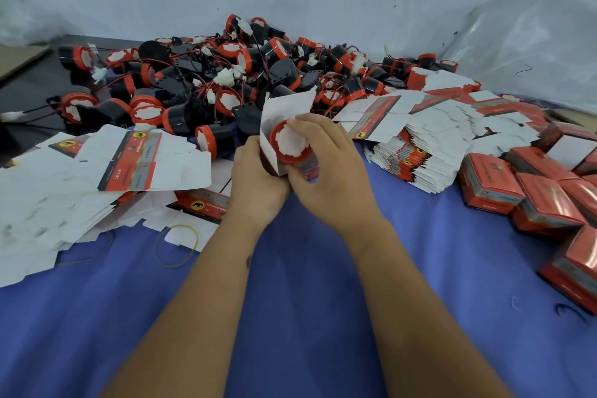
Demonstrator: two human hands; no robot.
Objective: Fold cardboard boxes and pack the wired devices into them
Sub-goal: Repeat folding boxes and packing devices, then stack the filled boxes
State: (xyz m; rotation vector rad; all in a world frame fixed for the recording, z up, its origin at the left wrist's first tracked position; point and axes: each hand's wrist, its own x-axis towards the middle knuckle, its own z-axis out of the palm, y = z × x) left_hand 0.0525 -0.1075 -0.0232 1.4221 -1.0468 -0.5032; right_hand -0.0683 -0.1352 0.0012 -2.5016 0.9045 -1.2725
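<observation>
A folded cardboard box (pixel 274 116) with its white flaps up sits in the middle, over the blue cloth. My left hand (pixel 255 181) grips it from below and the left. A red-rimmed round wired device (pixel 289 144) sits in the box's open mouth, white face toward me. My right hand (pixel 326 165) curls around the device and the box's right side, its fingers on the device's rim. Behind lies a big heap of black and red wired devices (pixel 206 74) with red wires and white plugs.
Flat unfolded boxes (pixel 97 171) are spread at the left, and another stack (pixel 433 145) lies at the right. Closed red boxes (pixel 529 197) are piled at the far right. A yellow rubber band (pixel 176 245) lies on the blue cloth (pixel 290 284). A pale wall stands behind.
</observation>
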